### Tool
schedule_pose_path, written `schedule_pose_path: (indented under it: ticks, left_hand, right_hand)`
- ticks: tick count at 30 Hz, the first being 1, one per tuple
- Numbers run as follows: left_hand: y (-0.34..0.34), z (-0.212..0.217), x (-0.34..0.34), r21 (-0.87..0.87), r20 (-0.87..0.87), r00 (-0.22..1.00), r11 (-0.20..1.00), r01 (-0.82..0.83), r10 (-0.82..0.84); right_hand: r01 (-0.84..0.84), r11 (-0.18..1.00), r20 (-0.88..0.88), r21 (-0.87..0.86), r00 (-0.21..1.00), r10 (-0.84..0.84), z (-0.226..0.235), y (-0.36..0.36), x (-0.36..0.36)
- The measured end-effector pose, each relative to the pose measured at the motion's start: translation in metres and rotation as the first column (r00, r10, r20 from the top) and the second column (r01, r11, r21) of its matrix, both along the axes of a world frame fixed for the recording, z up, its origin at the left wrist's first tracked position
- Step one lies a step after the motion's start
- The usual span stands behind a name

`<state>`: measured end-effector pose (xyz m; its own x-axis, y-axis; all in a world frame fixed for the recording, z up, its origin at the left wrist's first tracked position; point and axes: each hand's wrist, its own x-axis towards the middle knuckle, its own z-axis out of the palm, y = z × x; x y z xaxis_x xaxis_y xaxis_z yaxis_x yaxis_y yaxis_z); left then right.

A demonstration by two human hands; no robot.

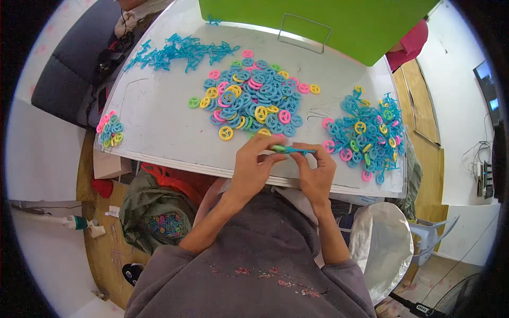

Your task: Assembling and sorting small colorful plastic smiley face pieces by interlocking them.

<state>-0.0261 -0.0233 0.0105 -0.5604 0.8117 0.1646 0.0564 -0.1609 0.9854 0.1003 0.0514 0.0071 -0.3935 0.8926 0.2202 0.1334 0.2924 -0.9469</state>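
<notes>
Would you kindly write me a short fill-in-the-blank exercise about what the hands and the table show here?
1. Both hands, the left hand and the right hand, hold a thin ____ plastic piece between them.
2. The central pile of rings is mostly ____ in colour.
3. The tangle of loose blue sticks lies at the table's far ____ side.
4. The large board at the far edge of the table is ____.

Missing words: blue; blue; left; green

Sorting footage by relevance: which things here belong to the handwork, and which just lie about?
In use: left hand, right hand, blue stick piece, wheel pile, assembled heap, blue sticks.
Lying about: green board, backpack, silver bag.
</notes>
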Motion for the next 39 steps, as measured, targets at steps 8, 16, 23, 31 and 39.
schedule_pose_path:
  ticks: [8,16,23,31,39]
  left_hand:
    - [-0.021,-0.01,-0.004,-0.048,-0.309,0.951,0.999,0.001,-0.016]
    - [-0.021,-0.008,-0.188,0.159,-0.837,0.316,0.751,-0.64,0.447]
    - [0.043,-0.026,-0.267,-0.018,-0.853,0.421,0.789,-0.614,0.308]
    - [0.001,0.007,-0.223,0.055,-0.665,0.574,0.797,-0.601,0.479]
    - [-0.008,0.023,-0.232,0.064,-0.654,0.559,0.774,-0.63,0.51]
  right_hand:
    - [-0.176,0.919,0.167,0.352,0.978,0.124,0.009,0.016,0.028]
    - [0.341,0.909,0.176,0.239,0.906,-0.386,0.027,0.114,0.111]
    - [0.396,0.813,0.406,0.427,0.719,-0.563,0.029,0.112,0.099]
    - [0.357,0.607,0.29,0.71,0.638,-0.714,0.035,0.095,0.091]
    - [0.208,0.789,0.157,0.578,0.921,-0.357,0.035,0.054,0.035]
